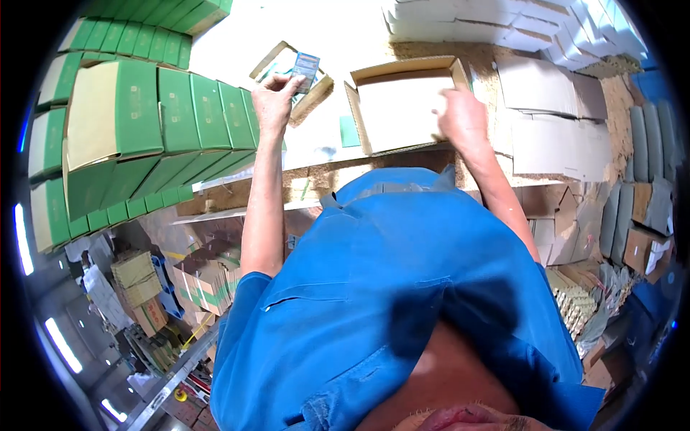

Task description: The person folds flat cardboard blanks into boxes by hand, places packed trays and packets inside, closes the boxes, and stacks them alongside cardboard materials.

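Observation:
My left hand [275, 102] pinches a small blue printed card [307, 70] between thumb and fingers. It hangs over a small open box [310, 108] holding more blue-and-white pieces. Toward the right, my right hand [462, 118] is at the right side of an open cardboard box [363, 122] with a white inside. Motion smears its fingers, so their grip does not show. Between the two boxes a small green card [349, 131] lies on the white tabletop.
Green boxes [176, 108] stand in stacked rows at the left. Flat white-grey cartons [543, 86] lie piled on the right, with more white stacks [474, 21] behind. The table's front edge [287, 208] runs before my body. Folded cardboard [205, 276] stands below on the left.

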Available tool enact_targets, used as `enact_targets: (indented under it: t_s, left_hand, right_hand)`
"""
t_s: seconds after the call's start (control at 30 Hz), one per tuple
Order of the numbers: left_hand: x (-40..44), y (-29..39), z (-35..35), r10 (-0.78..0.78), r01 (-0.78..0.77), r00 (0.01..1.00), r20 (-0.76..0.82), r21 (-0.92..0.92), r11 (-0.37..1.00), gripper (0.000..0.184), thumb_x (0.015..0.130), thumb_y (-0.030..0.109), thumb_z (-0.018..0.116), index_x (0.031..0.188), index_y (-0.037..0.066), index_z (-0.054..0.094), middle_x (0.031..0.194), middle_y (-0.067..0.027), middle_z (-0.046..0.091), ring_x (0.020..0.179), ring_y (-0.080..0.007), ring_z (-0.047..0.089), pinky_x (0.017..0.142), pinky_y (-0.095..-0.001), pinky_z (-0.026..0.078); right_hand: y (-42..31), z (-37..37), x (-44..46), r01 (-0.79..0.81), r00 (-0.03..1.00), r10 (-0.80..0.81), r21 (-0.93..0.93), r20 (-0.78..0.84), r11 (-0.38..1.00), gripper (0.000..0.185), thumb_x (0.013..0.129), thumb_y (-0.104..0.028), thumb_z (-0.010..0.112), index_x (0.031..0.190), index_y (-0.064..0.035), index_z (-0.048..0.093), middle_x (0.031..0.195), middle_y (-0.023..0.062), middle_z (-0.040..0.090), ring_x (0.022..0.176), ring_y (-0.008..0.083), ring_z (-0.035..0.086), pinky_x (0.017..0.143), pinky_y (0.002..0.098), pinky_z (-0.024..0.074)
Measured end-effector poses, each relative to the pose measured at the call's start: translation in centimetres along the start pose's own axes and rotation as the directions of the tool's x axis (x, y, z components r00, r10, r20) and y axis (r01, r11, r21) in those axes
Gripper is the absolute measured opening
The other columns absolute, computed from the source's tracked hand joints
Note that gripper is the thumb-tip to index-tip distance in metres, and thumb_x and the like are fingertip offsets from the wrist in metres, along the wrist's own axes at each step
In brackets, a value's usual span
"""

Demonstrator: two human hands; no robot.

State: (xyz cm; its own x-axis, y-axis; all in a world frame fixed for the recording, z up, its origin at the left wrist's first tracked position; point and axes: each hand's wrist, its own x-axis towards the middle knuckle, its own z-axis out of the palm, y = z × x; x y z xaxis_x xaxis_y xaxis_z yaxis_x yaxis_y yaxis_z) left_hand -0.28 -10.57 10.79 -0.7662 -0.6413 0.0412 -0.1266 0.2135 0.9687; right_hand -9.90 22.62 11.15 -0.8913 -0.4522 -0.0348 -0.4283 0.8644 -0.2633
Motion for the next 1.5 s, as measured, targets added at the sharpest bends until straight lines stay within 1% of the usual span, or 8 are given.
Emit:
enact_targets:
  t_s: [0.13, 0.33, 0.43, 0.6, 0.97, 1.3, 1.4, 1.5]
  left_hand:
    - [-2.0, 1.0, 1.6, -0.037, 0.042, 0.996, 0.082, -0.054, 0.998, 0.011, 0.079, 0.006, 0.078, 0.08, 0.002, 0.068, 0.079, -0.0039, 0.069, 0.073, -0.0086, 0.063, 0.071, -0.0234, 0.052]
    - [-4.5, 2.0, 4.2, -0.047, 0.066, 0.965, 0.257, -0.063, 0.996, 0.008, 0.083, 0.006, 0.075, 0.085, 0.002, 0.068, 0.081, -0.0057, 0.07, 0.073, -0.0097, 0.064, 0.068, -0.0244, 0.053]
    - [-5.0, 1.4, 5.7, -0.044, 0.075, 0.936, 0.351, -0.075, 0.994, 0.008, 0.084, 0.005, 0.073, 0.089, 0.001, 0.068, 0.081, -0.0048, 0.069, 0.072, -0.0093, 0.063, 0.07, -0.0249, 0.053]
    - [-6.6, 2.2, 7.3, -0.065, 0.115, 0.913, 0.402, -0.1, 0.988, 0.012, 0.084, 0.007, 0.073, 0.092, -0.001, 0.07, 0.081, -0.0066, 0.071, 0.074, -0.01, 0.066, 0.069, -0.0247, 0.054]
    - [-6.9, 2.0, 10.1, -0.176, 0.254, 0.817, 0.549, -0.068, 0.965, 0.022, 0.085, 0.006, 0.071, 0.104, -0.004, 0.067, 0.085, -0.0087, 0.071, 0.074, -0.011, 0.066, 0.069, -0.0249, 0.054]
    - [-6.5, 0.3, 8.1, 0.211, -0.284, 0.946, 0.247, 0.31, 0.907, 0.036, 0.085, 0.009, 0.069, 0.121, 0.006, 0.063, 0.114, -0.0118, 0.065, 0.102, -0.0187, 0.064, 0.089, -0.0303, 0.052]
    - [-6.8, -3.3, 7.1, 0.057, -0.092, 0.978, 0.202, 0.167, 0.982, 0.043, 0.09, 0.013, 0.064, 0.132, 0.009, 0.056, 0.127, -0.013, 0.059, 0.114, -0.0217, 0.058, 0.093, -0.0316, 0.05]
    - [-7.3, -5.5, 7.1, -0.306, 0.361, 0.899, 0.314, -0.135, 0.923, 0.045, 0.1, 0.017, 0.05, 0.144, 0.014, 0.045, 0.143, -0.0071, 0.049, 0.125, -0.0226, 0.051, 0.098, -0.0362, 0.048]
  right_hand:
    - [-3.9, 6.3, 0.8, 0.323, 0.881, -0.427, 0.4, 0.206, 0.858, 0.029, 0.08, -0.011, 0.063, 0.107, -0.0042, 0.069, 0.118, 0.013, 0.063, 0.106, 0.0316, 0.062, 0.096, 0.0374, 0.0486]
    - [-5.6, 11.4, 2.5, 0.384, 0.776, -0.341, 0.032, 0.53, 0.923, 0.033, 0.077, -0.012, 0.063, 0.108, -0.004, 0.069, 0.131, 0.009, 0.057, 0.108, 0.0349, 0.061, 0.098, 0.0387, 0.0477]
    - [-2.7, 9.9, 5.3, 0.139, 0.763, -0.353, 0.396, 0.541, 0.908, 0.039, 0.08, -0.018, 0.066, 0.116, -0.0038, 0.067, 0.126, 0.0107, 0.059, 0.111, 0.0287, 0.059, 0.094, 0.0369, 0.0511]
    - [1.1, 4.3, 5.1, -0.469, 0.83, -0.407, 0.872, 0.382, -0.137, 0.058, 0.091, -0.028, 0.067, 0.136, 0.003, 0.049, 0.123, 0.0136, 0.06, 0.102, 0.0177, 0.063, 0.079, 0.0258, 0.0584]
    - [-0.6, 4.3, 2.3, -0.236, 0.97, 0.031, 0.915, 0.24, 0.327, 0.027, 0.075, -0.021, 0.082, 0.085, 0.0027, 0.075, 0.064, 0.0052, 0.067, 0.055, 0.0075, 0.058, 0.051, 0.0231, 0.0461]
    - [1.9, 9.0, 4.4, -0.307, 0.944, 0.136, 0.651, 0.3, 0.695, 0.04, 0.078, -0.034, 0.077, 0.107, -0.0076, 0.072, 0.09, 0.0142, 0.072, 0.084, 0.0192, 0.07, 0.078, 0.0319, 0.055]
    - [1.5, 5.5, 2.7, -0.269, 0.963, 0.247, 0.315, 0.109, 0.91, 0.067, 0.082, -0.039, 0.072, 0.139, -0.012, 0.05, 0.12, 0.0161, 0.065, 0.114, 0.0301, 0.061, 0.098, 0.0397, 0.0475]
    - [4.7, 2.4, 0.9, -0.233, 0.933, 0.357, 0.69, -0.04, 0.685, 0.035, 0.085, -0.027, 0.071, 0.117, -0.0134, 0.069, 0.102, 0.012, 0.072, 0.08, 0.0172, 0.069, 0.077, 0.0309, 0.0544]
